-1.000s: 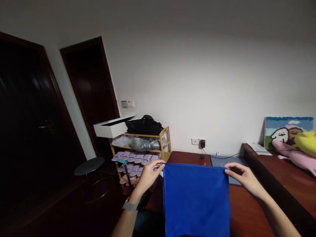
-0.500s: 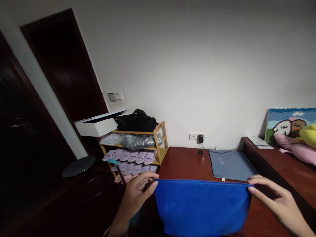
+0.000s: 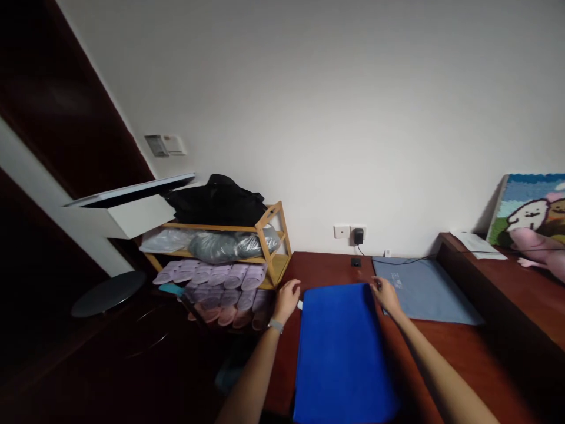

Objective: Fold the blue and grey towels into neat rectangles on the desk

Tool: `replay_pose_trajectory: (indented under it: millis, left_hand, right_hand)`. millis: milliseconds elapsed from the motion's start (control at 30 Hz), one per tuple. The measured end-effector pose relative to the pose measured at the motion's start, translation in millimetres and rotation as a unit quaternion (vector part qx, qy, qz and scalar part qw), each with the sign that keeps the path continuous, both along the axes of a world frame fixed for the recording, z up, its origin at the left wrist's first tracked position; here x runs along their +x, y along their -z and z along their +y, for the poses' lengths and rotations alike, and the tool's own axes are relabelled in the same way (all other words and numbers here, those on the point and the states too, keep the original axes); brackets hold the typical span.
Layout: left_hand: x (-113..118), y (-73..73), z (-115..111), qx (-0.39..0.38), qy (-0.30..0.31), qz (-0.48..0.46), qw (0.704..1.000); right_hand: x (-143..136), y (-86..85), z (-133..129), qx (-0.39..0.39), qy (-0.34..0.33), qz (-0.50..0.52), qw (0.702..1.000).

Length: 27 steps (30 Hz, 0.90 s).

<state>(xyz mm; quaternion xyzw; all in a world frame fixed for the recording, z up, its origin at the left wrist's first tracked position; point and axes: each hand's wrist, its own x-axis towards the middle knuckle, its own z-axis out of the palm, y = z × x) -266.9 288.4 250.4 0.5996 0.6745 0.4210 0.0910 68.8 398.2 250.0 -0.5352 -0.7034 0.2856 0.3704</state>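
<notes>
A blue cloth [image 3: 342, 353] lies spread on the reddish-brown desk [image 3: 454, 347], with a small white tag at its upper left edge. Just left of its far left corner is my left hand [image 3: 286, 301], fingers curled and apart from the cloth; a band circles the wrist. My right hand [image 3: 385, 294] is at the cloth's far right corner, its fingers pinched together there; what lies between the fingertips is too small to make out. A grey-blue cloth [image 3: 424, 291] lies flat to the right, partly behind my right hand.
A wooden rack [image 3: 276, 259] with purple slippers [image 3: 220, 275], plastic-wrapped items, a black bag [image 3: 216, 203] and an open white box [image 3: 136, 217] stands left. A stool [image 3: 108, 294] is beyond. At right, a raised surface holds papers, a pink plush [image 3: 541, 250] and a picture. A cable crosses behind.
The blue cloth has gone from hanging between my hands to lying on the desk. Both hands have moved forward and closer together, and my left hand has let go. The view has shifted right.
</notes>
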Motion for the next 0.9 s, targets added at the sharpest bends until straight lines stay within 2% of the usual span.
replay_pose_trajectory:
  millis: [33,100,167,233,300,367,400,467,533,600,667,700,767,833,900]
  left_hand:
    - [7,13.8,3,-0.005,0.006,0.016,1.0]
    - [24,41.4,2,-0.019,0.038,0.046,0.998]
    - [40,67.7,-3,-0.041,0.092,0.112,0.989]
    - [49,89.9,-6,-0.071,0.14,0.204,0.966]
    - [50,104.8,-7,-0.104,0.149,0.275,0.944]
    - [45,111.8,-8,-0.136,0.121,0.295,0.938]
    - [43,112.8,-11,-0.15,0.1,0.299,0.937]
    - [39,111.9,-24,-0.174,0.047,0.307,0.934]
    - [41,110.1,-47,-0.193,-0.02,0.323,0.926]
    - [48,109.3,-80,-0.212,-0.087,0.345,0.91]
    - [59,109.2,-112,-0.23,-0.121,0.363,0.895]
    - [66,108.8,-125,-0.235,-0.122,0.368,0.891]
    - [79,105.7,-140,-0.224,-0.103,0.366,0.897]
    - [91,99.7,-139,-0.183,-0.058,0.351,0.916]
    - [101,94.1,-124,-0.134,0.007,0.331,0.934]
  right_hand:
    - [-10,11.5,-6,-0.002,0.011,-0.008,1.0]
    - [-27,40.2,-39,0.003,0.019,-0.037,0.999]
    - [-40,77.1,-91,0.025,0.002,-0.095,0.995]
    - [-50,117.1,-145,0.026,-0.014,-0.177,0.984]
    - [-52,150.9,-187,-0.009,-0.006,-0.235,0.972]
    - [-45,169.0,-206,-0.04,-0.004,-0.269,0.962]
    - [-37,170.3,-206,-0.045,-0.013,-0.276,0.96]
    - [-17,157.6,-188,-0.03,-0.071,-0.273,0.959]
    - [6,131.2,-155,0.003,-0.179,-0.258,0.949]
    - [25,103.7,-119,0.029,-0.299,-0.255,0.919]
    - [33,87.4,-92,0.051,-0.339,-0.261,0.903]
    - [33,85.8,-86,0.062,-0.327,-0.263,0.906]
    - [27,95.2,-87,0.074,-0.244,-0.269,0.929]
    - [15,115.7,-100,0.049,-0.123,-0.282,0.95]
    - [5,136.8,-115,0.001,-0.035,-0.306,0.951]
